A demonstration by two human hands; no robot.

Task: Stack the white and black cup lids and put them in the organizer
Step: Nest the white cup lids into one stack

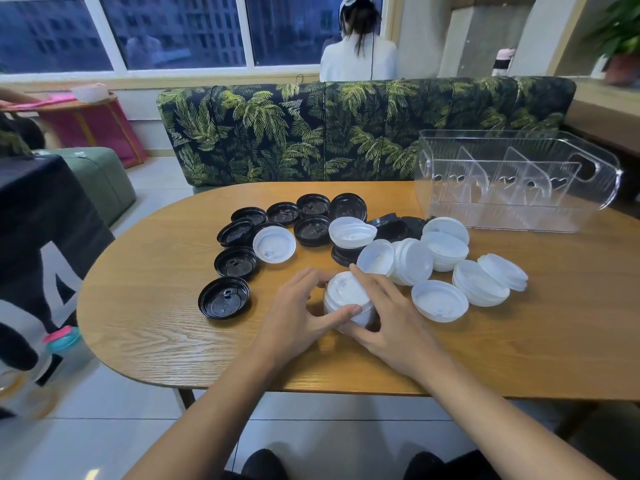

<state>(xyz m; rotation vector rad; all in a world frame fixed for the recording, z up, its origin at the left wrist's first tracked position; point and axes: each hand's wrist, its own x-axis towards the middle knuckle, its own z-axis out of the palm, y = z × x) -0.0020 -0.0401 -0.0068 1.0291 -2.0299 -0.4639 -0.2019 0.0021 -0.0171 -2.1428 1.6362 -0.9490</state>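
Observation:
A short stack of white lids (346, 296) stands on the wooden table (156, 327) near its front. My left hand (298, 313) grips the stack from the left, thumb across its front. My right hand (388, 313) holds it from the right, fingers over the top. Several black lids (224, 301) lie scattered to the left and behind. More white lids (440, 299) lie in a loose heap to the right. One white lid (351, 232) sits on a black one in the middle. The clear organizer (519, 178) with dividers stands at the back right; its compartments hold nothing.
A sofa with a palm-leaf print (346, 129) runs behind the table. A person (358, 53) sits beyond it, facing away. A black cloth-covered table (41, 209) and a green seat (100, 181) are on the left. My knees show below the table edge.

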